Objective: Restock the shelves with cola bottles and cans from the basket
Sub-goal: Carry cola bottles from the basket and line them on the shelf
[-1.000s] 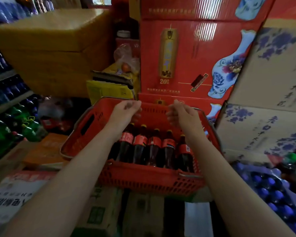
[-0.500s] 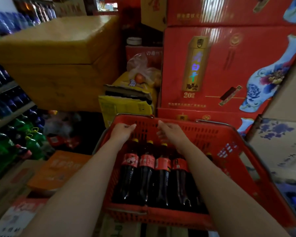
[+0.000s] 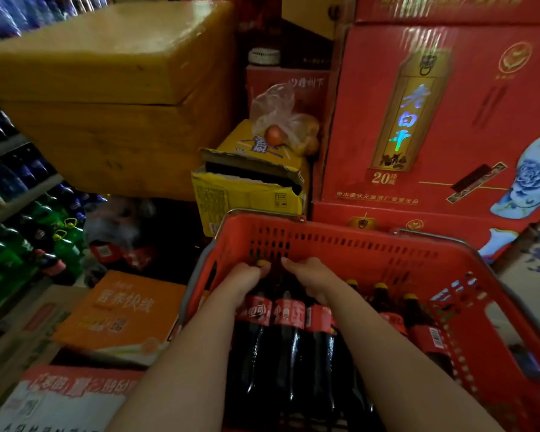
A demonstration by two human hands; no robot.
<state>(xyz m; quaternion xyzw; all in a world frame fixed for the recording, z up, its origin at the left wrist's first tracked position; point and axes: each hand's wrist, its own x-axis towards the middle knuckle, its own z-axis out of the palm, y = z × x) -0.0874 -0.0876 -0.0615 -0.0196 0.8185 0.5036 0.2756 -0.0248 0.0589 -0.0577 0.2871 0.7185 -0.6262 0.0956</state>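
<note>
Bottles [image 3: 289, 353] clasped by the neck in left hand [image 3: 247, 283] and right hand [image 3: 314, 280] could be dropped into the basket [image 3: 356, 233] if grips slip.

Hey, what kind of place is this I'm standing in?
Most likely a small grocery shop or its stock corner: shelves of blue and green soft-drink bottles on the left, stacked red cardboard liquor cartons ahead, and a red plastic shopping basket holding dark cola bottles with red labels.
</note>
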